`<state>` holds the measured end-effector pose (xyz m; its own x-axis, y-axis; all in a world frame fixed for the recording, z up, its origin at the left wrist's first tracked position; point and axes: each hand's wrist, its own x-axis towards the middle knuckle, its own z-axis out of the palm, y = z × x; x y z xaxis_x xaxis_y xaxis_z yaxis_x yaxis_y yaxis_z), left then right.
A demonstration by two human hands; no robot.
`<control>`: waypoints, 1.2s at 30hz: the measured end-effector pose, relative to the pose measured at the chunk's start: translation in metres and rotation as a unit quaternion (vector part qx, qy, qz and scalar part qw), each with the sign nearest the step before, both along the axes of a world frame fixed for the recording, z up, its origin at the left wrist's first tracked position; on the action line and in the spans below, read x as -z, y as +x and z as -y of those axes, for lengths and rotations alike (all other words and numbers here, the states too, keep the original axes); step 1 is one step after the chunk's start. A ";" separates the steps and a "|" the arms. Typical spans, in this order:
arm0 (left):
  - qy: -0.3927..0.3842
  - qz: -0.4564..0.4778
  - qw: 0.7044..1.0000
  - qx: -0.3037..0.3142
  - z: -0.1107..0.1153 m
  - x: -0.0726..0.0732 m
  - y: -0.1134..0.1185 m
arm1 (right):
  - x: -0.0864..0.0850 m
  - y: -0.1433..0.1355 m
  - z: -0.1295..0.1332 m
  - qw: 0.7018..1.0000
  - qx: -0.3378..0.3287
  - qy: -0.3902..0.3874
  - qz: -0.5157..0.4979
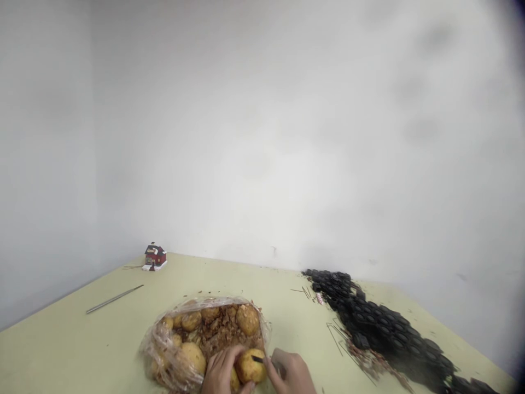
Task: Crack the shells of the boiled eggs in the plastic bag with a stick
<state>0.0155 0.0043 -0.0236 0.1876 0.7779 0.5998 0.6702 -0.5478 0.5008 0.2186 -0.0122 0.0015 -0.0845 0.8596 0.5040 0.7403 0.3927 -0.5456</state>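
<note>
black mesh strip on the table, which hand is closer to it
Right. The right hand lies between the bag of potatoes and the black mesh strip, though apart from the strip. The left hand rests farther away, holding a potato over the bag.

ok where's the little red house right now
In the head view the little red house stands at the table's far left corner by the wall, beyond the thin metal rod.

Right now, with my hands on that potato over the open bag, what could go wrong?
1. The right hand points a small dark blade at the round yellow-brown potato that the left hand grips; a slip could nick those fingers.
2. The clear plastic bag of potatoes and brown peelings lies open and slack, so potatoes might roll out.
3. Peel scraps could scatter over the pale green table.
</note>
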 end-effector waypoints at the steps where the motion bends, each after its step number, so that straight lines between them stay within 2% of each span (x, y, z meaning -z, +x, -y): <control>1: 0.001 -0.002 1.000 0.000 0.001 -0.002 0.000 | 0.001 0.001 0.000 1.000 0.005 0.002 0.000; 5: 0.010 -0.020 1.000 0.009 0.004 -0.010 -0.001 | 0.002 0.003 -0.002 1.000 0.018 0.004 -0.010; 11: -0.025 -0.029 0.999 0.007 0.011 -0.019 -0.001 | 0.000 -0.004 0.000 0.999 -0.008 0.002 -0.033; 17: -0.035 -0.005 0.999 0.002 0.007 -0.006 0.002 | -0.007 0.004 0.001 0.997 0.034 0.011 -0.071; 22: -0.029 -0.016 0.999 0.006 0.003 0.000 0.000 | -0.015 0.002 0.005 0.993 -0.016 0.005 -0.115; 25: -0.017 -0.021 1.000 0.007 0.007 -0.007 -0.001 | -0.018 -0.001 0.008 0.988 -0.039 0.005 -0.152; 30: 0.007 -0.035 0.999 -0.009 0.017 -0.024 -0.002 | -0.024 0.001 0.011 0.984 -0.024 0.049 -0.170; 36: -0.016 -0.053 0.998 -0.036 0.019 -0.027 -0.001 | -0.026 0.001 0.012 0.985 -0.046 0.055 -0.157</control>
<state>0.0150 -0.0142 0.0038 0.1919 0.8105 0.5535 0.7570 -0.4812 0.4421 0.2194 -0.0244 0.0274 0.0155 0.7946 0.6069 0.5008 0.5192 -0.6925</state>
